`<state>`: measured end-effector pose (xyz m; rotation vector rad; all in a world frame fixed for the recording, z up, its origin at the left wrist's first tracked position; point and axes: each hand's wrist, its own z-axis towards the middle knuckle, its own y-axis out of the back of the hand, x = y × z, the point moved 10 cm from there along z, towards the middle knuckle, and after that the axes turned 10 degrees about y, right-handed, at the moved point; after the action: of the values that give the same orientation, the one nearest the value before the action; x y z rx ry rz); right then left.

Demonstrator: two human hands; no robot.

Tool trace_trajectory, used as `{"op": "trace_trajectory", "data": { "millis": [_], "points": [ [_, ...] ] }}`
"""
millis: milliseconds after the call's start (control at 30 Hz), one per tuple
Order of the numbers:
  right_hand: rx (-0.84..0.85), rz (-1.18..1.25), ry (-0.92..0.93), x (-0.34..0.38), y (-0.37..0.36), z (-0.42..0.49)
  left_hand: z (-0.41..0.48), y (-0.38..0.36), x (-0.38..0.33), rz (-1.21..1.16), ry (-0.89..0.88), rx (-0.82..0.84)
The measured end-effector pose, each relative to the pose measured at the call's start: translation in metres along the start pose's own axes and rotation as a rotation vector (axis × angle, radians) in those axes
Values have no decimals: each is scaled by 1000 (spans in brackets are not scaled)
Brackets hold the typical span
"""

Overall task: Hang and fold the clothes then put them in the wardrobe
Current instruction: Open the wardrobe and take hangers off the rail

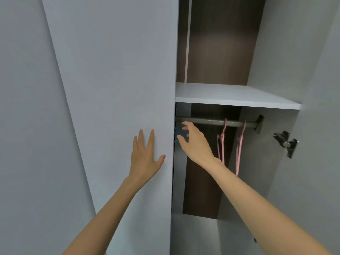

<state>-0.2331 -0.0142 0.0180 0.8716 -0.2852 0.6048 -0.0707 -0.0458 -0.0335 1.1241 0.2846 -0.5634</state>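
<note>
So the teal plastic hanger (178,133) is only just peeking out past the edge of the closed pale grey wardrobe door (119,89), right under the left end of the grey metal hanging rail (207,122). Most of it is hidden, so I can't tell if it's actually hooked on.

The right hand (195,142) is reaching in at it, forefinger above and thumb below the teal bit, fingers spread and not clamped on anything. The left hand (145,157) is flat on the closed door with straight fingers, near its inner edge.

Further right on the rail hang two thin pink hangers (221,144), close together, nothing on them. Just above the rail is a white wardrobe shelf (230,94), with a dark brown back panel (220,43) behind. A black metal hinge (287,142) sits on the grey side wall at far right.
</note>
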Motion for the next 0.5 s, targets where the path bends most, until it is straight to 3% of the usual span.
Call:
{"op": "trace_trajectory", "data": {
  "millis": [300, 500],
  "points": [
    [-36, 260, 3, -20, -41, 63, 45, -38, 6, 149, -22, -69],
    [-58, 240, 30, -22, -35, 65, 43, -43, 4, 120, 30, -114]
  ]
}}
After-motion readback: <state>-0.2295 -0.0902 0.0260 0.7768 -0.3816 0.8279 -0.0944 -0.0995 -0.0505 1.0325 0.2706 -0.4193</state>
